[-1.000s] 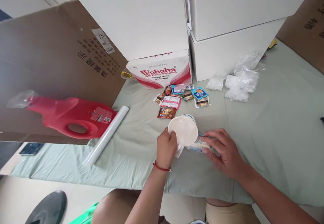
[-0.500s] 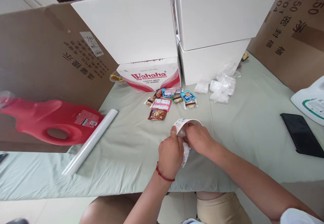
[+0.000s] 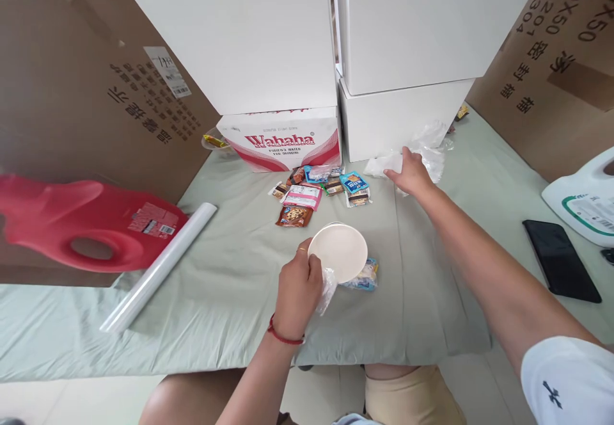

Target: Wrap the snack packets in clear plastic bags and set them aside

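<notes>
My left hand (image 3: 301, 284) grips a white paper cup (image 3: 338, 252) by its rim, the mouth tilted up toward me and nothing visible inside. A crumpled piece of bubble wrap (image 3: 327, 290) hangs from the same hand. On the cloth just right of the cup, partly behind it, lies a blue-and-yellow snack packet (image 3: 367, 276). My right hand (image 3: 412, 172) is stretched out over a pile of bubble wrap (image 3: 433, 159) before the white box, thumb and fingers apart. Whether it touches the wrap is hard to tell.
Several snack packets (image 3: 304, 196) lie before the Wahaha carton (image 3: 283, 140). White boxes (image 3: 398, 118) stand behind. At left are a red jug (image 3: 96, 220) and a plastic-film roll (image 3: 163, 262); at right, a black phone (image 3: 561, 258) and a white jug (image 3: 588, 198).
My right hand has come out of the cup and moved forward to the bubble wrap pile. The left hand has shifted slightly left with the cup, whose inside now faces me.
</notes>
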Demonstrator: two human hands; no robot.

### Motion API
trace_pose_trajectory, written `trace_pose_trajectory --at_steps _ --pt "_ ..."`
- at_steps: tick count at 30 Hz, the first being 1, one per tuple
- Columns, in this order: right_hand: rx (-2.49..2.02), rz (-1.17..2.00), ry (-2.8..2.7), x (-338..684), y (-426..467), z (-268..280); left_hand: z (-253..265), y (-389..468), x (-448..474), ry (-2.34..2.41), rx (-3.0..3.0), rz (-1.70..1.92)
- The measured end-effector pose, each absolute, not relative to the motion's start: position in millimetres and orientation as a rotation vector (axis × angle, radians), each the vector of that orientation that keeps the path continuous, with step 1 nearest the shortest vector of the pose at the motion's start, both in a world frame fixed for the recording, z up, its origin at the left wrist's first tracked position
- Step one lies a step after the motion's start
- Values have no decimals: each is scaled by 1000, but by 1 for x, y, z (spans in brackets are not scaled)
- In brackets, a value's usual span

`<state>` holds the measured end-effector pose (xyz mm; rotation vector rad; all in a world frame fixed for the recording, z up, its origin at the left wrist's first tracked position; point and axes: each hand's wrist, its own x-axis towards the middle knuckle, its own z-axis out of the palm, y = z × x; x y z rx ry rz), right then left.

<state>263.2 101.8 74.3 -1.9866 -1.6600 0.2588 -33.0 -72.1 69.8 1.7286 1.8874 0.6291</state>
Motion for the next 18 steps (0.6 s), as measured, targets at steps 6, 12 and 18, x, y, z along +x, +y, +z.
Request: trace_pose_trajectory --at_steps 6,12,18 --pt "-1251 222 -2050 254 -25 76 67 -74 -39 1814 1598 711" --pt "-1009 85 -2292 241 -127 49 78 -82 -4 1353 1436 636" --pt "-1484 1 -1817 304 -163 28 102 -40 48 1231 1117 788"
